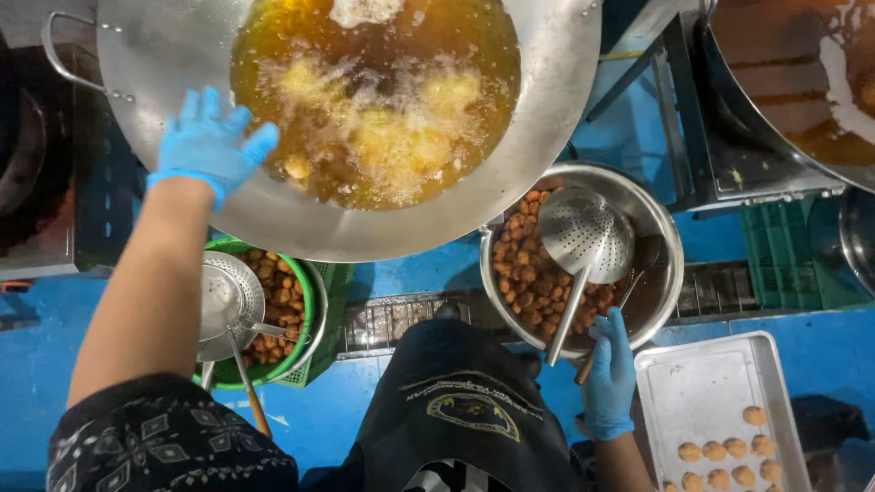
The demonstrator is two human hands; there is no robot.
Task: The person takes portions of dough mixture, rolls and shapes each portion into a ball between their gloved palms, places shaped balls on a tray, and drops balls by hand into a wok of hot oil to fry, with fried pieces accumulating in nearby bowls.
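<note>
My left hand [211,141], in a blue glove, hovers with fingers spread over the near left rim of a big steel wok [164,46] of hot oil, where pale dough balls [383,128] bubble. My right hand [609,369], also gloved blue, grips the handle of a perforated steel skimmer [583,232]. The skimmer rests in a steel bowl [663,219] full of browned fried balls [524,273].
A green basket [314,351] at the lower left holds more fried balls and another skimmer [228,305]. A steel tray [711,383] at the lower right carries several raw balls [729,451]. A second wok [802,82] stands at the upper right. The floor is blue.
</note>
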